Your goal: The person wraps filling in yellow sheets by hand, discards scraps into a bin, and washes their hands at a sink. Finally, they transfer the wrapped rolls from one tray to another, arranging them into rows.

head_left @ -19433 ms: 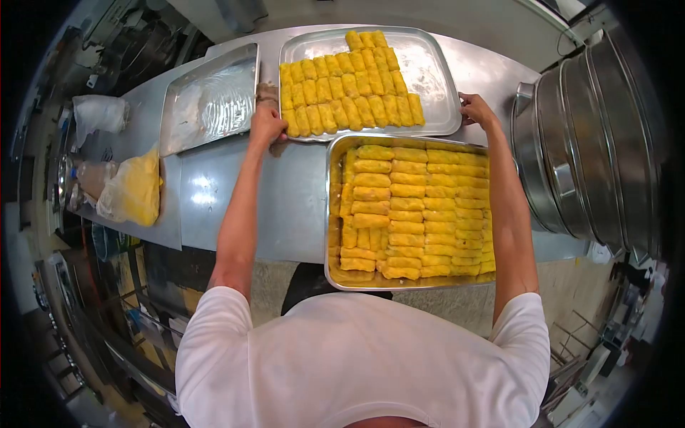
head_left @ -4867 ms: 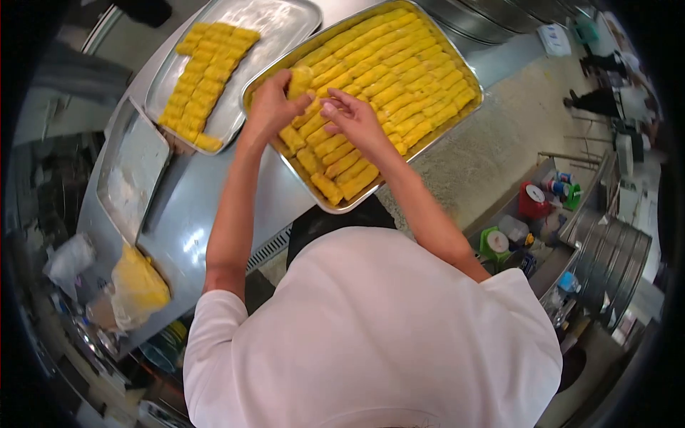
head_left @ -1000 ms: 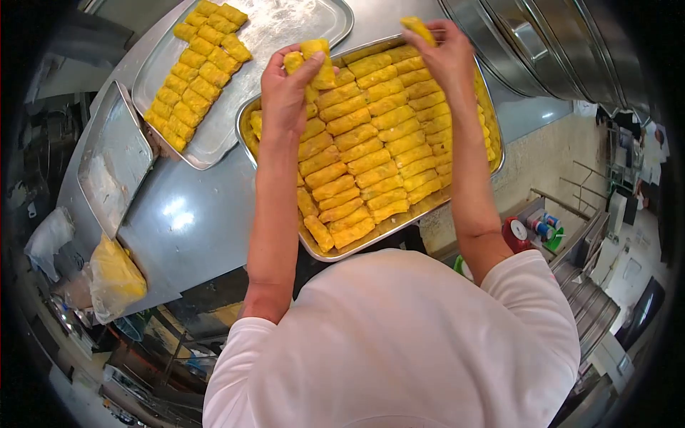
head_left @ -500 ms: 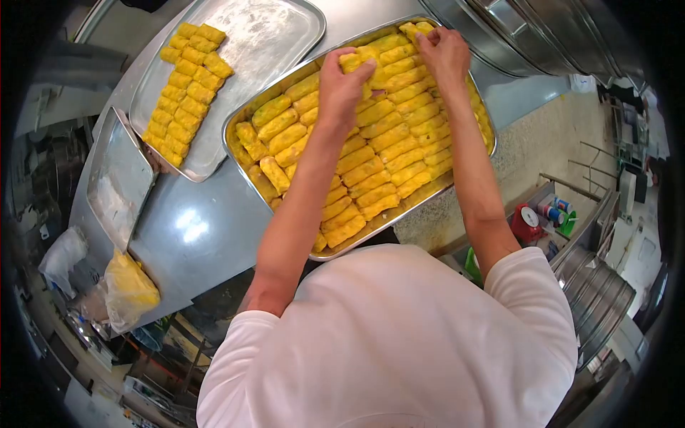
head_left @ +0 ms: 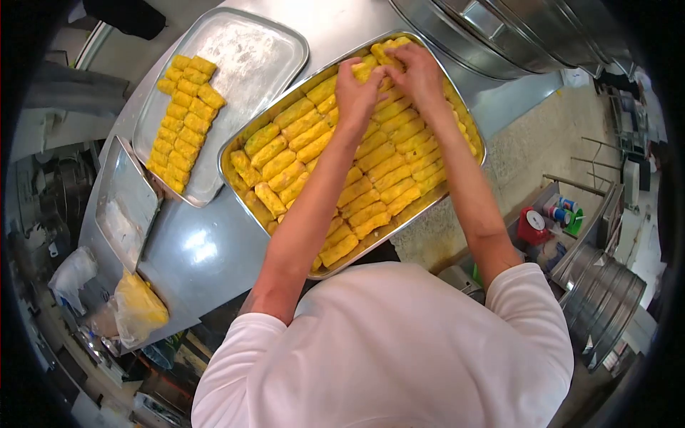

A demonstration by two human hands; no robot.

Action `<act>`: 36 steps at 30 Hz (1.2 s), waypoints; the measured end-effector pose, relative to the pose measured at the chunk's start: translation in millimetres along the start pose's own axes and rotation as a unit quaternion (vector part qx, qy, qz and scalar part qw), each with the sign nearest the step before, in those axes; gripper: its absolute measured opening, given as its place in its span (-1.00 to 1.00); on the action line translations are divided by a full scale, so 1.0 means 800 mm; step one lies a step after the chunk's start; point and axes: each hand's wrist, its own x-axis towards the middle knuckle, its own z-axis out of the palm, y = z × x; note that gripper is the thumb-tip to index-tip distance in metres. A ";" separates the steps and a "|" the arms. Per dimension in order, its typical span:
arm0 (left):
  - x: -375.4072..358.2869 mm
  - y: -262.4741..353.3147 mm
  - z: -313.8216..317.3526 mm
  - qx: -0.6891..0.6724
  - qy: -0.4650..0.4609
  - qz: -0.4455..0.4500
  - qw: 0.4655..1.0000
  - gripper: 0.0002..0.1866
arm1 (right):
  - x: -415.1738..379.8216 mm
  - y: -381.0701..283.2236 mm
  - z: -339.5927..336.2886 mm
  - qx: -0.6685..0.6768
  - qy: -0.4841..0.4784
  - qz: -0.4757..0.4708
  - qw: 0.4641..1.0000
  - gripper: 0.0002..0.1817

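A deep metal tray [head_left: 222,162] holds rows of yellow wrapped rolls [head_left: 269,151], packed side by side. Over its far end, my left hand [head_left: 357,96] is closed around a yellow roll [head_left: 362,70], with thumb and fingers on either side of it. My right hand [head_left: 419,77] is right beside it, fingers bent and closed on another roll [head_left: 389,48] at the tray's far edge. The fingertips of both hands almost meet, and my fingers partly cover the rolls beneath them.
On the left, a flat tray [head_left: 250,93] carries a block of smaller yellow rolls [head_left: 187,118]. Close by lie a tilted metal pan [head_left: 121,214] and a plastic bag of yellow stuff [head_left: 139,307]. Stacked metal steamers [head_left: 485,36] stand at the far right; a red scale [head_left: 531,225] is lower right.
My right hand has moved left, close to my left hand. My left hand has stayed over the far rolls, still holding. The whole view has shifted slightly.
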 end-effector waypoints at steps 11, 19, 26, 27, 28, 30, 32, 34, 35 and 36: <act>-0.009 0.007 -0.005 0.143 0.037 0.077 0.986 -0.24 | 0.009 -0.024 -0.016 0.016 -0.003 0.034 0.999 -0.71; -0.019 0.025 -0.031 0.146 0.005 0.099 0.984 -0.43 | -0.001 -0.030 0.013 0.025 -0.046 -0.013 0.999 -0.70; 0.033 0.118 -0.292 0.287 0.157 0.235 0.915 -0.71 | 0.011 -0.115 -0.002 0.211 -0.044 0.092 0.972 -0.74; 0.032 0.126 -0.327 0.318 0.178 0.195 0.910 -0.71 | 0.018 -0.137 0.010 0.243 -0.059 0.057 0.967 -0.76; 0.026 0.132 -0.354 0.327 0.198 0.164 0.910 -0.71 | 0.026 -0.160 0.028 0.278 -0.101 0.056 0.954 -0.74; 0.020 0.138 -0.381 0.335 0.214 0.136 0.908 -0.71 | 0.050 -0.201 0.076 0.315 -0.187 0.055 0.929 -0.68; 0.005 0.138 -0.396 0.289 0.253 0.122 0.915 -0.75 | 0.074 -0.234 0.136 0.315 -0.261 0.070 0.910 -0.58; -0.014 0.140 -0.395 0.295 0.253 0.120 0.914 -0.74 | 0.089 -0.263 0.195 0.300 -0.291 0.108 0.902 -0.44; -0.024 0.139 -0.391 0.271 0.247 0.123 0.922 -0.74 | 0.092 -0.276 0.225 0.266 -0.281 0.116 0.915 -0.41; -0.034 0.137 -0.391 0.247 0.241 0.123 0.931 -0.73 | 0.090 -0.288 0.245 0.231 -0.273 0.125 0.926 -0.38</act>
